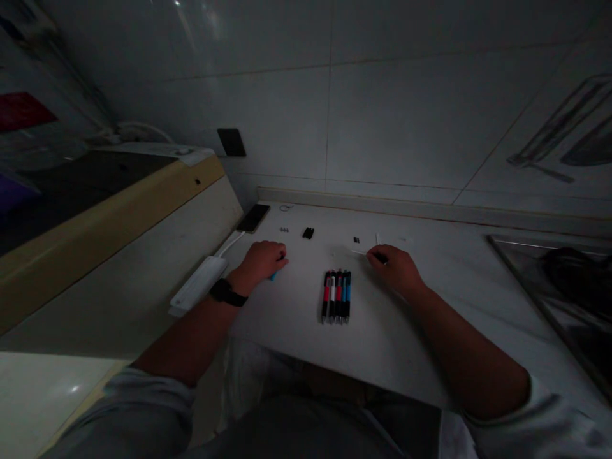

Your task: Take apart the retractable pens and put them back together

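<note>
My left hand [262,260], with a black watch at the wrist, is closed at the left of the counter. A blue pen part [273,276] pokes out below its fingers; the rest is hidden. My right hand [396,268] pinches a thin white pen refill [358,252] that points left. Between the hands, nearer to me, several assembled click pens [338,296] with red, white and blue grips lie side by side. Beyond them are black pen grips [308,233], small springs [284,229], little black parts [356,240] and another thin white piece [377,238].
A phone [254,218] lies at the back left, with a white power strip [198,284] and cable before it. A small ring [285,208] lies near the tiled wall [396,127]. On the right is a metal-edged stove or sink [540,287]; a raised cabinet [143,242] bounds the left.
</note>
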A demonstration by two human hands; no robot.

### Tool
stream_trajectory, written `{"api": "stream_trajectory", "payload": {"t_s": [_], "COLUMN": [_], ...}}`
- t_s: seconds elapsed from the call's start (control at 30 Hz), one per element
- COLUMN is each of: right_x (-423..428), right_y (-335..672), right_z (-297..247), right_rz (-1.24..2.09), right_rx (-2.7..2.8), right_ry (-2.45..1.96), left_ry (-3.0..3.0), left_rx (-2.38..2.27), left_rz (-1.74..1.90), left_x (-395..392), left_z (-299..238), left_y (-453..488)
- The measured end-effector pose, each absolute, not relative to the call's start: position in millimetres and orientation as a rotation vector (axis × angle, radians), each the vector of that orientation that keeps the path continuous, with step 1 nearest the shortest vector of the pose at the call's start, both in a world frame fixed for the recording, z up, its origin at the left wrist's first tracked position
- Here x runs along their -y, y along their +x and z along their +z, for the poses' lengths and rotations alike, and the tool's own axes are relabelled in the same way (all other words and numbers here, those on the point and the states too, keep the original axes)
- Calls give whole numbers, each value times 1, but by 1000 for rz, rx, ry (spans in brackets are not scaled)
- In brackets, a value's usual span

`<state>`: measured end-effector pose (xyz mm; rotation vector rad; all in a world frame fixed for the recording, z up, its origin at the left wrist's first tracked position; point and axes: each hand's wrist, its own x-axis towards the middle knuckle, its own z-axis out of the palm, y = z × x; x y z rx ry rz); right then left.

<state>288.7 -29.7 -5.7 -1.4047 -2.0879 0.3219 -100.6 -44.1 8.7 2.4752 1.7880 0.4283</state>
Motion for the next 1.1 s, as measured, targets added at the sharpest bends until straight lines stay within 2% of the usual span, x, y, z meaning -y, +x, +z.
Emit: {"api": "stream_trajectory", "payload": {"t_s": [0.8, 1.1], "right_x": [30, 32], "right_y": [288, 285], "right_z": [-7, -4], "right_rz": [297, 486], "right_rx": [2127, 1937], "right_ry": [-1409, -1396], "left_ry": [2551, 2567], "left_rx": [-1782, -1740], "left_rz": [578, 638], "left_x": [55, 55], "left_z": [-5, 11], "left_y": [-152, -145]}}
